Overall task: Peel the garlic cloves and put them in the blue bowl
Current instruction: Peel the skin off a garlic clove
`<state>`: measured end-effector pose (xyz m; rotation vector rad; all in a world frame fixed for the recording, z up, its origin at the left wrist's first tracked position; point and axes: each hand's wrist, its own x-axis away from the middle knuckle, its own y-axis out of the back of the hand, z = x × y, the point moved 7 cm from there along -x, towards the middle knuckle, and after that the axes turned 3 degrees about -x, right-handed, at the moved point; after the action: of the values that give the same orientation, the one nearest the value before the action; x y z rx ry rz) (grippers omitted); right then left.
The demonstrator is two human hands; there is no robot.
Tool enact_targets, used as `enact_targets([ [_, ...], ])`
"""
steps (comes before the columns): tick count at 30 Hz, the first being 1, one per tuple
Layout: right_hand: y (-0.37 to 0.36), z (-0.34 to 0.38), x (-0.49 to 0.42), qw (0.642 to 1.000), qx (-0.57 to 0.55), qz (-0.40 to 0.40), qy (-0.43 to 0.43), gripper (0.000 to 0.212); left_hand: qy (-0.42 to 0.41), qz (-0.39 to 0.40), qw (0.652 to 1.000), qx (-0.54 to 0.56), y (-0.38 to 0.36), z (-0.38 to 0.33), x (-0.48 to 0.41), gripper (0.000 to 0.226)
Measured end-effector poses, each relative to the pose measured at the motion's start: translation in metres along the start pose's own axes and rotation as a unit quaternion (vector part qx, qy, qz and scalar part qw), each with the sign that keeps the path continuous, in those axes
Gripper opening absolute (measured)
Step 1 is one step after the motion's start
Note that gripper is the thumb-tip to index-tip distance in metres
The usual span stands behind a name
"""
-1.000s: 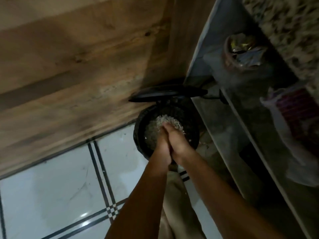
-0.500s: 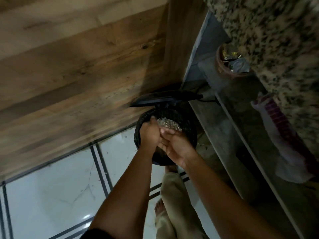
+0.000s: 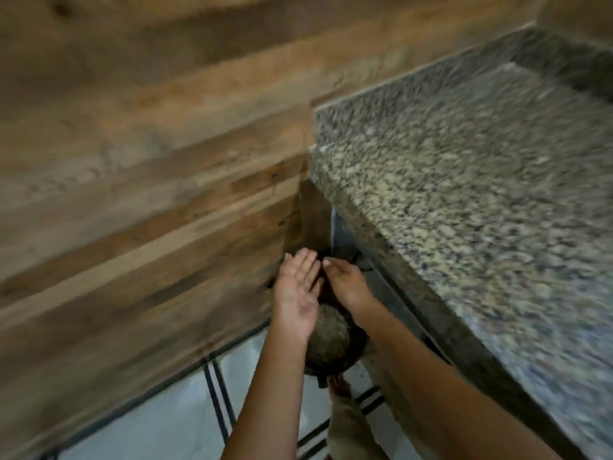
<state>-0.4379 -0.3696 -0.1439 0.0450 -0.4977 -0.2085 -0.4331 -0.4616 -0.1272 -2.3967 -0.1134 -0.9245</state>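
Both my hands hang over a black pedal bin on the floor, which is heaped with pale papery garlic skins. My left hand is flat, palm up, fingers straight, and holds nothing. My right hand is palm down beside it, fingers loosely bent, its fingertips near my left fingertips; nothing shows in it. No garlic cloves and no blue bowl are in view. The picture is blurred by head motion.
A speckled granite counter juts out at the right, above the bin. A wood-panelled wall fills the left. White floor tiles with dark lines lie below, and my foot stands on the bin's pedal.
My hands were pressed together over the bin, then parted; now the left lies flat and open. My head has lifted, so the counter top fills the right and the shelves beneath are hidden.
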Motion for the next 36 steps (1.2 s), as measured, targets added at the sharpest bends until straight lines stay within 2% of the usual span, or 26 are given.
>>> enact_targets([
  [2,0.034,0.034,0.038,0.99,-0.137,-0.043,0.011,0.025,-0.043,0.028,0.999,-0.016,-0.025,-0.014,0.023,0.04],
  [4,0.069,0.061,0.075,0.964,-0.256,-0.057,0.031,0.015,-0.05,0.061,0.996,-0.046,-0.062,-0.017,0.056,0.036],
  [7,0.14,0.081,0.131,0.926,-0.357,-0.102,0.069,0.01,-0.039,0.133,0.986,-0.093,-0.126,0.004,0.102,0.029],
  [11,0.243,0.064,0.205,0.894,-0.387,-0.203,0.101,0.012,-0.008,0.217,0.961,-0.173,-0.202,0.071,0.161,0.025],
  [15,0.341,0.009,0.287,0.847,-0.415,-0.312,0.111,0.012,0.022,0.302,0.919,-0.252,-0.258,0.177,0.217,0.026],
  [19,0.424,-0.061,0.365,0.797,-0.431,-0.415,0.084,0.015,0.051,0.369,0.867,-0.332,-0.293,0.292,0.268,0.023],
  [23,0.493,-0.127,0.427,0.777,-0.423,-0.464,0.047,0.018,0.029,0.403,0.821,-0.404,-0.311,0.389,0.312,0.017],
  [26,0.537,-0.163,0.458,0.767,-0.408,-0.496,0.005,0.024,-0.037,0.415,0.765,-0.491,-0.324,0.445,0.326,0.013],
  [27,0.549,-0.172,0.466,0.765,-0.404,-0.502,-0.004,0.025,-0.069,0.414,0.74,-0.526,-0.329,0.46,0.328,0.008],
  [32,0.594,-0.193,0.477,0.767,-0.4,-0.502,-0.009,0.022,-0.221,0.392,0.597,-0.664,-0.362,0.506,0.338,0.022],
  [34,0.605,-0.197,0.478,0.777,-0.386,-0.498,-0.007,0.02,-0.245,0.39,0.56,-0.689,-0.374,0.52,0.339,0.024],
  [36,0.615,-0.2,0.479,0.792,-0.361,-0.493,-0.006,0.018,-0.26,0.386,0.537,-0.704,-0.383,0.53,0.337,0.024],
])
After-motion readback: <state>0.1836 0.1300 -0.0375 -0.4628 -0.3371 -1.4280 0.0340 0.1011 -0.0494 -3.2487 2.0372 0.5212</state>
